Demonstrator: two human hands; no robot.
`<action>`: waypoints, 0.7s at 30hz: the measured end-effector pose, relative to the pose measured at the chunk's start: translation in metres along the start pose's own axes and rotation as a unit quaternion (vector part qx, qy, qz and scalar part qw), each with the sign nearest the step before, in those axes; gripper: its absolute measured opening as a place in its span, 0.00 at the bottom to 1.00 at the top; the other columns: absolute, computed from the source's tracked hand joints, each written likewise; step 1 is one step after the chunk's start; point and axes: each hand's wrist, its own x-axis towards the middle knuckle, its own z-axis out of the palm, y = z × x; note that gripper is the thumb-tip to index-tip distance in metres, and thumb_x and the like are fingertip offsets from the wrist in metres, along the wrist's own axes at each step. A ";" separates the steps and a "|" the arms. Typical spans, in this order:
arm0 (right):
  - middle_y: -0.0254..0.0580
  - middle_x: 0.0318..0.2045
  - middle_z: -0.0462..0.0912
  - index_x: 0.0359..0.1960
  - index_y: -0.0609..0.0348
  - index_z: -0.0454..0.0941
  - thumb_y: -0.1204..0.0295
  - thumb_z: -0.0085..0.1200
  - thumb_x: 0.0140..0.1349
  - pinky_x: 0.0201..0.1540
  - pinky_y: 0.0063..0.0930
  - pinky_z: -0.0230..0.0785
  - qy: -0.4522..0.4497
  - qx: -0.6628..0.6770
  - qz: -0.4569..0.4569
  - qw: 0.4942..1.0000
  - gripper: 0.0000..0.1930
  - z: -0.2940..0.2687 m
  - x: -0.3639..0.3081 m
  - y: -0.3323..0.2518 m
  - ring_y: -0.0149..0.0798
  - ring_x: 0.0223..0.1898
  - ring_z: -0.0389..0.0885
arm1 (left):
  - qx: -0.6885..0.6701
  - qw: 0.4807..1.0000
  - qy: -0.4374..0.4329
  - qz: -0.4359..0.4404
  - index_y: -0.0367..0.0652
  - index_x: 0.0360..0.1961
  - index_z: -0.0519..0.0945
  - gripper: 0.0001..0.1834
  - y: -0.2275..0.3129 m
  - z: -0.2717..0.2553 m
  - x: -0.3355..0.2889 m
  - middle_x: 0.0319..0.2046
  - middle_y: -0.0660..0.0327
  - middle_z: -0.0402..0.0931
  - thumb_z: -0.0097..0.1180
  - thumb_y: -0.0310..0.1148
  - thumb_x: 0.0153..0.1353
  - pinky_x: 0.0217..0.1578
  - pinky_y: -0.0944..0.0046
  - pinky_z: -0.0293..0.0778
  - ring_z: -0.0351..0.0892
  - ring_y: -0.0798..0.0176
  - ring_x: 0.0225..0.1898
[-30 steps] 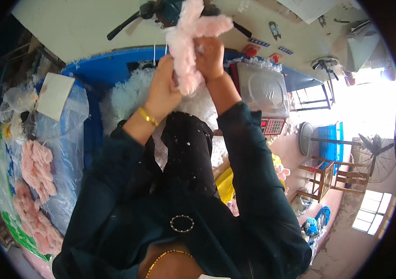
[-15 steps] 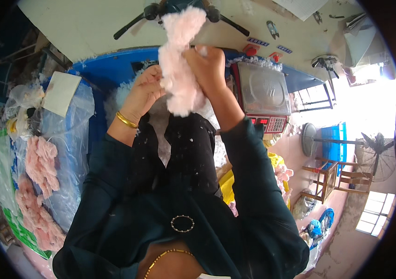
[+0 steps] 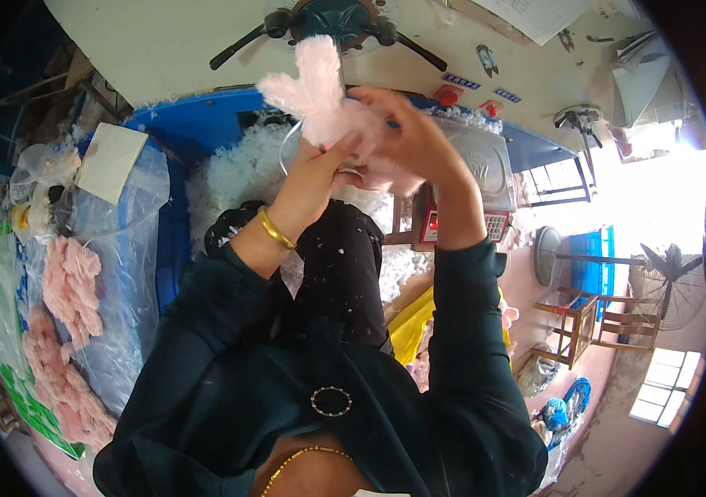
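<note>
A pale pink plush toy piece (image 3: 320,99) with two long ear-like flaps is between my hands, just in front of a dark machine head (image 3: 332,23). A thin metal tube runs from that machine down behind the plush. My left hand (image 3: 313,178), below a gold bangle (image 3: 276,228), is closed on the lower left of the plush, thumb on top. From the right, my right hand (image 3: 419,145) curls its fingers around the other side, a little blurred. A thin white loop (image 3: 284,149) shows beside the plush. My palms hide its lower part.
White stuffing fluff (image 3: 229,186) fills the blue trough (image 3: 179,112) over my lap. To the right stands a scale (image 3: 481,166). More pink plush pieces (image 3: 71,286) lie on plastic bags at left. Small snips (image 3: 486,60) rest on the machine table (image 3: 162,50).
The plush has turned and dropped lower, so its two flaps now spread upward. My left hand has moved right and down; my right hand has shifted right and over the plush.
</note>
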 end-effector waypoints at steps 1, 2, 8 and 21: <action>0.55 0.47 0.75 0.55 0.66 0.67 0.55 0.67 0.47 0.50 0.35 0.70 -0.013 -0.129 -0.052 0.990 0.38 0.009 -0.004 -0.004 0.48 0.48 0.76 | 0.025 0.999 0.008 0.034 0.44 0.58 0.61 0.24 -0.002 -0.004 -0.004 0.47 0.59 0.71 0.54 0.31 0.64 0.28 0.69 0.78 0.78 0.65 0.41; 0.60 0.50 0.72 0.57 0.67 0.65 0.53 0.68 0.44 0.53 0.39 0.67 -0.012 -0.166 -0.030 0.986 0.42 0.023 -0.013 -0.002 0.55 0.52 0.73 | 0.045 0.998 -0.001 0.048 0.41 0.58 0.61 0.24 -0.006 -0.009 -0.010 0.51 0.58 0.68 0.53 0.28 0.63 0.35 0.67 0.78 0.76 0.65 0.44; 0.56 0.47 0.75 0.55 0.64 0.66 0.67 0.68 0.43 0.49 0.37 0.70 0.053 -0.008 -0.029 0.998 0.36 0.039 -0.027 0.002 0.49 0.49 0.77 | 0.278 0.951 -0.023 0.133 0.34 0.54 0.65 0.22 0.013 -0.001 -0.024 0.45 0.54 0.72 0.55 0.32 0.62 0.43 0.64 0.74 0.76 0.62 0.42; 0.51 0.46 0.77 0.56 0.64 0.64 0.71 0.70 0.44 0.52 0.39 0.67 0.219 0.002 0.044 0.975 0.37 0.092 -0.043 -0.009 0.48 0.47 0.76 | 0.417 0.887 0.042 0.195 0.36 0.60 0.61 0.33 0.000 -0.048 -0.058 0.50 0.46 0.69 0.59 0.40 0.60 0.43 0.60 0.74 0.77 0.55 0.42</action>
